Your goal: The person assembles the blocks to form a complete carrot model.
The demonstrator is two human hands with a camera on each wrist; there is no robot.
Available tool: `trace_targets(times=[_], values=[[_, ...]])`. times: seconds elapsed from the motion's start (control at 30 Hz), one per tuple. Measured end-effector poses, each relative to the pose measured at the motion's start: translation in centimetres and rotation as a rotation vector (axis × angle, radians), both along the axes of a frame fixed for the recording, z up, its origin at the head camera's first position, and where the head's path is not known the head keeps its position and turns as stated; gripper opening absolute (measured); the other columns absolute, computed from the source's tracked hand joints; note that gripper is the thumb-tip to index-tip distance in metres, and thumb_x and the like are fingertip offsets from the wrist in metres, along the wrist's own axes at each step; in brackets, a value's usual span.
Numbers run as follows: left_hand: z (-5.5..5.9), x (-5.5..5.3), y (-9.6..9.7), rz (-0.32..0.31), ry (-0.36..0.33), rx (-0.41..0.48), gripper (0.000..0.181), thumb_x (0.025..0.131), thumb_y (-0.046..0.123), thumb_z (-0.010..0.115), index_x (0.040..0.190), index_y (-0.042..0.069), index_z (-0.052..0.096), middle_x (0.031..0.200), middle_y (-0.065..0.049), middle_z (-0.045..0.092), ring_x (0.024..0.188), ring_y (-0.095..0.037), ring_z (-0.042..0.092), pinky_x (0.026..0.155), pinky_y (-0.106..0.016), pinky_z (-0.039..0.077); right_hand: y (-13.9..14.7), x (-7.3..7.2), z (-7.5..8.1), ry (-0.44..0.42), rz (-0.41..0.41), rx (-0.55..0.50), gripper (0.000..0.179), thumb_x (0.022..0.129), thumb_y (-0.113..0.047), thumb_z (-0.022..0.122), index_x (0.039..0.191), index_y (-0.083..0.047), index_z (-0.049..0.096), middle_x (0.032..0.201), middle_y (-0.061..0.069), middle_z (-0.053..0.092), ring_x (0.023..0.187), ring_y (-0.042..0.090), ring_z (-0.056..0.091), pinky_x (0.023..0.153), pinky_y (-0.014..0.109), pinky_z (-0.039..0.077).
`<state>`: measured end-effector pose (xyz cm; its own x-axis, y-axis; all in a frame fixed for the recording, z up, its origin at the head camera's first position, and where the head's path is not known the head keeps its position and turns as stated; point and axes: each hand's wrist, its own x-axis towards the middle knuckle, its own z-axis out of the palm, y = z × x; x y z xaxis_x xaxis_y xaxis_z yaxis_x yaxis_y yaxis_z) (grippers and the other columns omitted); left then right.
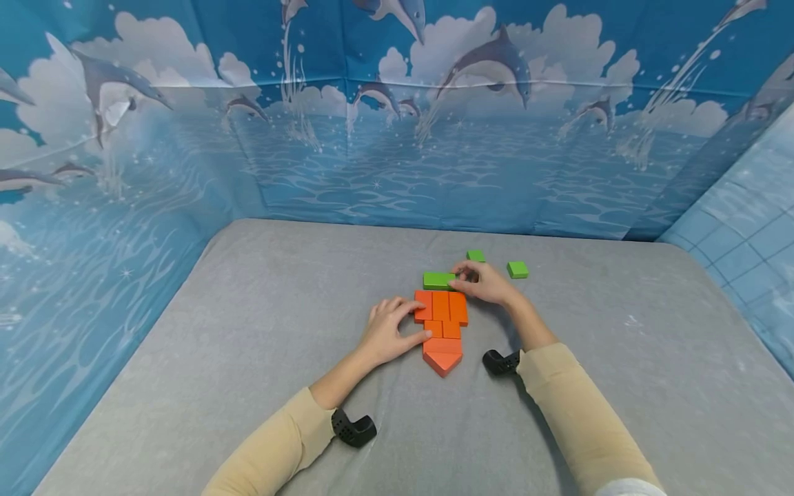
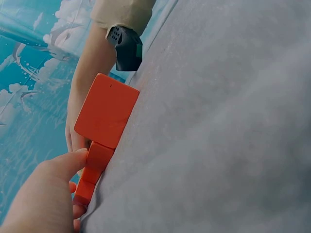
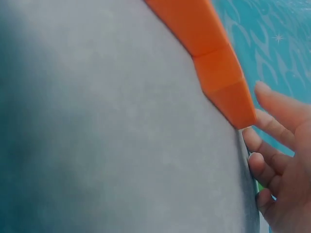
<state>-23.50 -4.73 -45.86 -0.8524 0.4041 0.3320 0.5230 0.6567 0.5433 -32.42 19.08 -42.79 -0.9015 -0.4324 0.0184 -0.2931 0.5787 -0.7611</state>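
Observation:
Several orange blocks (image 1: pixel 440 313) lie fitted together flat on the grey cloth, with a wedge-shaped one (image 1: pixel 442 357) at the near end. My left hand (image 1: pixel 387 334) rests along their left side, thumb and index spread apart, both tips touching the orange pieces. In the left wrist view its thumb (image 2: pixel 68 162) lies against the side of an orange block (image 2: pixel 99 154). Just beyond the orange group lies a green block (image 1: pixel 438 280). My right hand (image 1: pixel 484 281) pinches that block's right end; in the right wrist view the contact is hidden behind the fingers (image 3: pixel 262 170).
Two smaller green blocks lie beyond and right of the group, one (image 1: pixel 475 255) just behind the right hand and one (image 1: pixel 517 269) farther right. A blue dolphin-print curtain (image 1: pixel 397 172) stands along the far edge of the grey cloth (image 1: pixel 279 289).

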Motion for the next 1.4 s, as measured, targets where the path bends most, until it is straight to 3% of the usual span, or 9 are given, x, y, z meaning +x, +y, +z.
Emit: trace_targets(times=[0.23, 0.5, 0.57, 0.73, 0.8, 1.23, 1.4], values=[[0.0, 0.1, 0.0, -0.002, 0.017, 0.011, 0.05, 0.079, 0.042, 0.066, 0.121, 0.016, 0.058, 0.108, -0.004, 0.055, 0.1, -0.022, 0.046, 0.09, -0.043, 0.029, -0.4, 0.0, 0.1, -0.003, -0.001, 0.041, 0.034, 0.092, -0.021, 0.055, 0.119, -0.001, 0.058, 0.087, 0.011, 0.056, 0.071, 0.019, 0.047, 0.063, 0.031, 0.039], [0.1, 0.0, 0.0, 0.0, -0.009, 0.004, 0.05, 0.079, 0.044, 0.066, 0.121, 0.017, 0.058, 0.109, -0.004, 0.055, 0.099, -0.022, 0.045, 0.091, -0.043, 0.029, -0.3, 0.2, 0.3, -0.031, 0.008, 0.03, 0.032, 0.091, -0.021, 0.057, 0.116, -0.001, 0.06, 0.087, 0.011, 0.056, 0.067, 0.018, 0.045, 0.059, 0.03, 0.038], [0.1, 0.0, 0.0, -0.001, -0.015, 0.005, 0.051, 0.079, 0.044, 0.066, 0.121, 0.017, 0.058, 0.109, -0.004, 0.055, 0.099, -0.022, 0.045, 0.091, -0.043, 0.028, -0.6, 0.8, 1.1, -0.043, 0.015, 0.026, 0.032, 0.091, -0.018, 0.056, 0.116, 0.002, 0.059, 0.088, 0.014, 0.056, 0.066, 0.017, 0.044, 0.059, 0.03, 0.037], [0.0, 0.0, 0.0, -0.002, -0.012, 0.012, 0.05, 0.079, 0.043, 0.066, 0.121, 0.017, 0.058, 0.109, -0.004, 0.055, 0.099, -0.021, 0.045, 0.091, -0.044, 0.028, -0.5, 0.8, 1.0, -0.065, 0.024, 0.041, 0.034, 0.092, -0.02, 0.056, 0.117, 0.001, 0.058, 0.093, 0.015, 0.055, 0.068, 0.016, 0.044, 0.059, 0.03, 0.038], [0.0, 0.0, 0.0, -0.001, -0.011, 0.013, 0.05, 0.079, 0.043, 0.066, 0.121, 0.017, 0.058, 0.109, -0.004, 0.055, 0.099, -0.021, 0.045, 0.091, -0.044, 0.029, -0.2, 0.3, 0.1, -0.063, 0.027, 0.043, 0.035, 0.091, -0.025, 0.056, 0.117, -0.002, 0.059, 0.095, 0.012, 0.056, 0.069, 0.016, 0.045, 0.06, 0.029, 0.038], [0.2, 0.1, 0.1, 0.003, -0.027, 0.013, 0.051, 0.079, 0.044, 0.066, 0.121, 0.017, 0.058, 0.11, -0.004, 0.055, 0.101, -0.022, 0.045, 0.09, -0.043, 0.029, -0.1, 0.3, 0.0, -0.072, 0.043, 0.05, 0.036, 0.091, -0.024, 0.056, 0.118, -0.002, 0.059, 0.103, 0.016, 0.055, 0.08, 0.021, 0.046, 0.064, 0.031, 0.038], [0.1, 0.0, 0.1, 0.005, -0.032, 0.009, 0.051, 0.079, 0.045, 0.066, 0.122, 0.017, 0.057, 0.11, -0.003, 0.055, 0.101, -0.021, 0.045, 0.091, -0.042, 0.028, 0.2, 0.4, -0.1, -0.039, 0.028, -0.003, 0.034, 0.092, -0.022, 0.056, 0.118, -0.002, 0.059, 0.097, 0.014, 0.056, 0.071, 0.019, 0.046, 0.061, 0.029, 0.039]])
